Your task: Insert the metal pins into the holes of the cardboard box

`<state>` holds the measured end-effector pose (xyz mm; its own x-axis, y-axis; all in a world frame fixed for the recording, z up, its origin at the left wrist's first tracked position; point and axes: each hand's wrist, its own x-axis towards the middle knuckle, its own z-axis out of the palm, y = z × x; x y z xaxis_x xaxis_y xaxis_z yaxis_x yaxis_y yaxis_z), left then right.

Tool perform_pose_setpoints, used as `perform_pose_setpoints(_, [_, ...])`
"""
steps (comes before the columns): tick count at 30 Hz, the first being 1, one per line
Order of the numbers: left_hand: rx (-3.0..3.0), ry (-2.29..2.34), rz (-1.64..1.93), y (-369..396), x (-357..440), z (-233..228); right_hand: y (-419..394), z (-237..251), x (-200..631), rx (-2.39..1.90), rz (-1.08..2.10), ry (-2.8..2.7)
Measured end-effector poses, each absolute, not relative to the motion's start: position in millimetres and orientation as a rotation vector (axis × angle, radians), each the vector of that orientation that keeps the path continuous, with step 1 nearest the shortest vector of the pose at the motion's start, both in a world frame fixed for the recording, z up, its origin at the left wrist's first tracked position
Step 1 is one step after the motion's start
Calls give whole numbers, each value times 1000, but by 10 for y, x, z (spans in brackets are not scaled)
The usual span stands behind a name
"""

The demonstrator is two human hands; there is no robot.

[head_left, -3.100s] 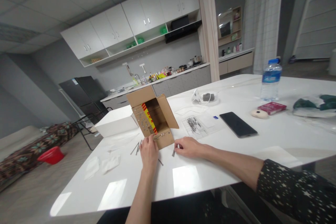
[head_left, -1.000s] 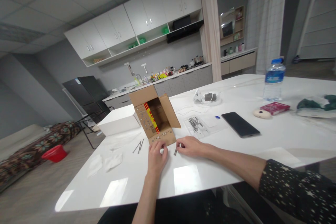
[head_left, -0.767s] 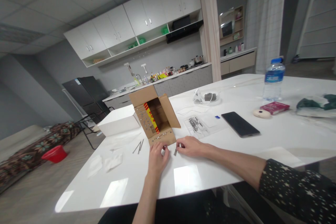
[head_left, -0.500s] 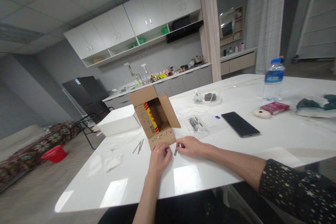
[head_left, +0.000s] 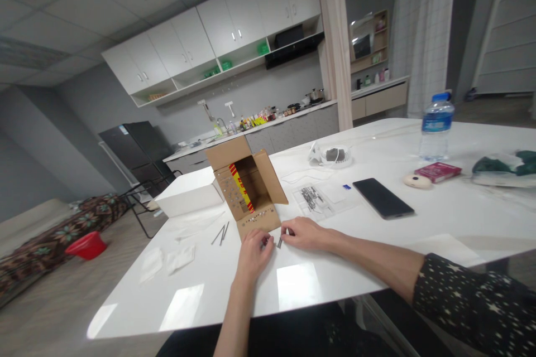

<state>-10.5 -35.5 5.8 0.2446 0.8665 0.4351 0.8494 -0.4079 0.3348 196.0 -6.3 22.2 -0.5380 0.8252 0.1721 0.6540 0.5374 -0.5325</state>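
Note:
My right hand [head_left: 305, 233] is closed, with thumb and fingertips pinching a short thin metal rod [head_left: 280, 242] just above the white table. Close beside it, my left hand [head_left: 253, 252] curls its fingers inward at the front flap of the cardboard box; what lies in them, if anything, is hidden. The open cardboard box [head_left: 232, 192] stands behind both hands, a yellow and red tape strip down its edge. Small round bits dot its side and lower flap. Left of my left hand, several thin metal rods [head_left: 224, 233] lie on the table.
A clear plastic tray [head_left: 326, 207] with dark metal pieces sits behind my right hand. Farther right are a black phone [head_left: 383, 198], a beige oval case [head_left: 417, 181], a dark red box [head_left: 439, 172] and a water bottle [head_left: 436, 128]. White tissues [head_left: 181, 259] and a white box [head_left: 188, 192] are left.
Hardly anything differs. The fingers of my left hand have shifted very slightly; my right hand keeps its pinch in the same place.

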Motion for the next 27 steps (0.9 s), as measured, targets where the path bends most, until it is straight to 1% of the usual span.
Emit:
perform_pose_setpoints(12, [2287,1720,995,-427,-190,-18,-53,206,1972,-1199,589,-2375])
perform_pose_setpoints(20, [2278,1751,927,-469,-148,14,-32,173,1963,-1215,596,-2378])
perform_pose_setpoints(27, [2290,1869,915,-509,-120,65,-64,210,1972,-1204,598,-2365])
